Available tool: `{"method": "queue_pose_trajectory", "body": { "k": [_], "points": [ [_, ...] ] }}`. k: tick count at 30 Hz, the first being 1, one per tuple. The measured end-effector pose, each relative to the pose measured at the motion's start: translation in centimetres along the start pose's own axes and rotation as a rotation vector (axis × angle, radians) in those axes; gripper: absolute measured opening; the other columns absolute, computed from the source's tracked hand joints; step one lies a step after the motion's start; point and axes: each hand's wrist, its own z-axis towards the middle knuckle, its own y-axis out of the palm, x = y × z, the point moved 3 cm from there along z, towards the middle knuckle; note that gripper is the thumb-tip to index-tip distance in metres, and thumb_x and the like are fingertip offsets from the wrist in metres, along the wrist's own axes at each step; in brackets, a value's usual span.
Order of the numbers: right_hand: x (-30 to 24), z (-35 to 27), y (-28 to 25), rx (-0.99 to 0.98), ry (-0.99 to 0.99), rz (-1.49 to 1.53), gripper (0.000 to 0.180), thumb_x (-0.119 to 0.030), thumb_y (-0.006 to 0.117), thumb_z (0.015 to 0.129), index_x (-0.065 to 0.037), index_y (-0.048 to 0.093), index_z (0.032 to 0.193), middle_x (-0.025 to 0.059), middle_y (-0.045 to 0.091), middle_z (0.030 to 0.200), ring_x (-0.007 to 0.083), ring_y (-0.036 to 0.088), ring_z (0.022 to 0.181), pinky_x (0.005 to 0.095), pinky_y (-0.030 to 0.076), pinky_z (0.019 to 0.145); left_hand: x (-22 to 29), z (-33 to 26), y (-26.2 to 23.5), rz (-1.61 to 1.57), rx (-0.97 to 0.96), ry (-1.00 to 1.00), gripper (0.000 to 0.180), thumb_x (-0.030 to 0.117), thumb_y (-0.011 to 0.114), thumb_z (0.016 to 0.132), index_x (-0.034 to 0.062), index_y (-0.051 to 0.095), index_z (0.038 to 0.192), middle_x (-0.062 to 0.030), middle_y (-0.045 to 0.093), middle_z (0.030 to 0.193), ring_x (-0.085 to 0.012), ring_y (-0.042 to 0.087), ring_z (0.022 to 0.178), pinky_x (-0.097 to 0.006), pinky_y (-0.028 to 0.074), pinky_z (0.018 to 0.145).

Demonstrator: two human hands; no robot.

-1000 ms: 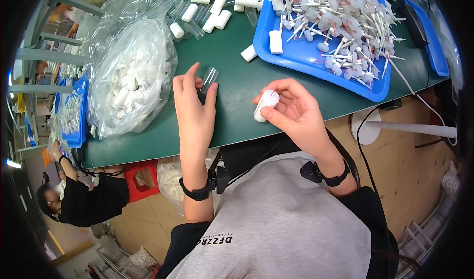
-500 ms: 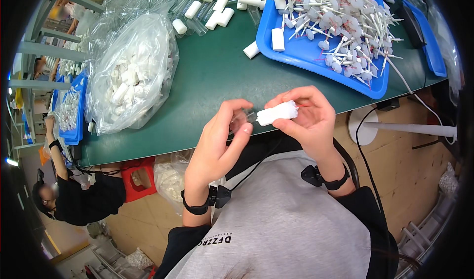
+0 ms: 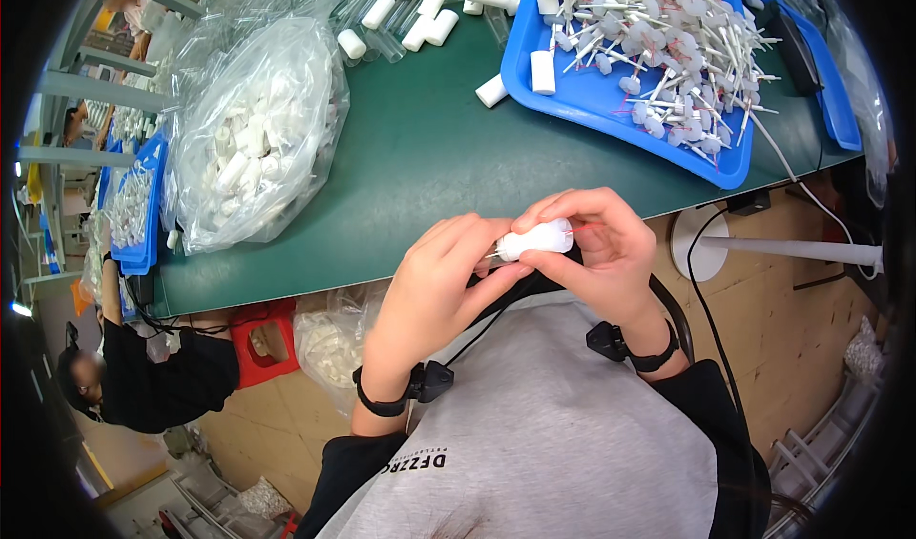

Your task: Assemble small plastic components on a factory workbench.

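In front of my chest, near the table's edge, my right hand [image 3: 611, 243] grips a white cylinder [image 3: 534, 241] between thumb and fingers. Its left end has thin bits sticking out, and a fine red thread shows at its right end. My left hand [image 3: 434, 272] is closed around a clear plastic tube [image 3: 490, 261], mostly hidden by the fingers. The two pieces meet between my hands; how far the cylinder sits inside the tube, I cannot tell. Fingertips of both hands are close together there.
A blue tray [image 3: 596, 117] at the back right holds many white sticks with translucent discs. A loose white cylinder [image 3: 491, 91] lies beside it. A clear bag [image 3: 329, 148] of white pieces stands at left, with more cylinders [image 3: 441, 28] and clear tubes behind. Another person [image 3: 172, 377] works at far left.
My hands have come together, bringing the cylinder's left end to the clear tube. My left hand has turned and closed further over the tube. The cylinder is now more covered by fingers.
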Motion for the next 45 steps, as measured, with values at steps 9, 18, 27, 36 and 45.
{"method": "queue_pose_trajectory", "body": {
  "k": [9,18,27,36,45],
  "points": [
    [-0.1,-0.8,1.9,0.104,0.093,0.186,0.031,0.01,0.068,0.076,0.002,0.054,0.103,0.0132,0.062,0.103,0.0188,0.062,0.098,0.0311,0.051,0.085,-0.5,-0.6,0.7,-0.104,0.048,-0.072,0.021,0.007,0.07,0.073,0.0023,0.053,0.084,-0.0073,0.051,0.066,-0.0183,0.049,0.055,-0.03,0.04,0.051],
    [0.4,0.2,1.1,-0.052,0.17,0.298,0.03,-0.003,0.064,0.082,0.002,0.053,0.11,0.0159,0.057,0.11,0.021,0.054,0.106,0.0351,0.042,0.094,-0.6,-0.7,1.3,-0.189,0.035,-0.152,0.021,0.008,0.072,0.075,0.0032,0.053,0.085,-0.0065,0.051,0.064,-0.0167,0.05,0.053,-0.029,0.041,0.05],
    [2.2,-0.7,2.3,-0.058,0.346,0.553,0.046,-0.038,0.052,0.089,0.001,0.05,0.113,0.0207,0.051,0.123,0.0246,0.05,0.114,0.0377,0.04,0.097,0.2,-1.0,1.6,-0.178,0.035,-0.133,0.017,0.007,0.068,0.076,0.0006,0.057,0.088,-0.0065,0.056,0.069,-0.0132,0.052,0.055,-0.026,0.041,0.05],
    [2.7,-0.7,4.1,-0.146,0.43,0.682,0.054,-0.053,0.054,0.086,-0.005,0.048,0.109,0.0194,0.053,0.115,0.0312,0.044,0.121,0.0481,0.032,0.105,0.6,-1.5,1.5,-0.173,0.061,-0.092,0.018,0.009,0.065,0.074,0.0012,0.058,0.088,-0.007,0.057,0.068,-0.0198,0.057,0.059,-0.03,0.044,0.053],
    [2.7,-1.0,5.1,-0.171,0.357,0.816,0.043,-0.038,0.063,0.084,-0.009,0.045,0.11,0.0172,0.055,0.106,0.0266,0.052,0.108,0.0512,0.027,0.109,1.7,-1.7,0.7,-0.066,0.077,0.002,0.022,0.011,0.065,0.068,0.0027,0.057,0.086,-0.0074,0.054,0.072,-0.0225,0.054,0.063,-0.031,0.043,0.058]
  ]
}}
